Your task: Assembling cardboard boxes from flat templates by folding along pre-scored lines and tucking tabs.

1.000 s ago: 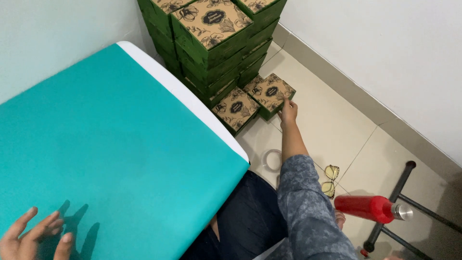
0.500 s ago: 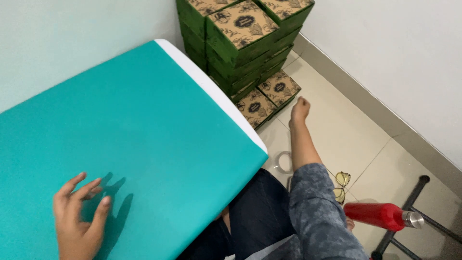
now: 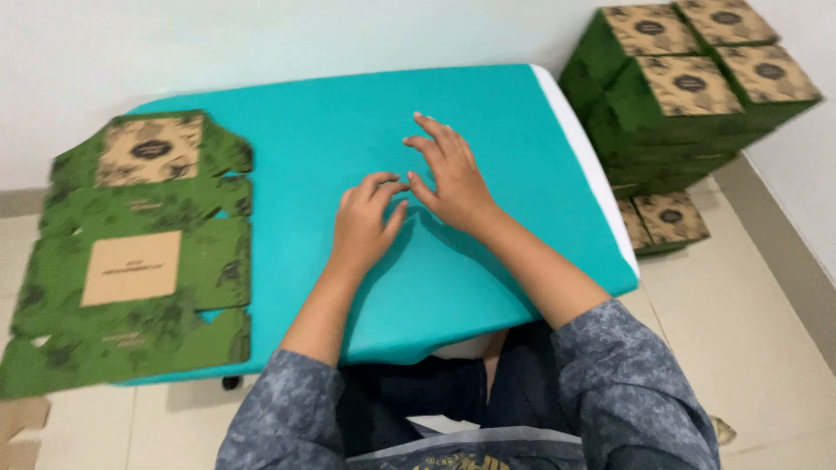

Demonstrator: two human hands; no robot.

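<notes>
Head view shows both my hands empty on the teal table: my left hand lies palm down with fingers loosely together, my right hand just beside it at one o'clock, fingers spread flat, gripping nothing. At nine o'clock the flat green carton blank lies unfolded, printed tan panels up, untouched, so I judge folding not begun. Finished green boxes sit stacked at two o'clock, off the table.
</notes>
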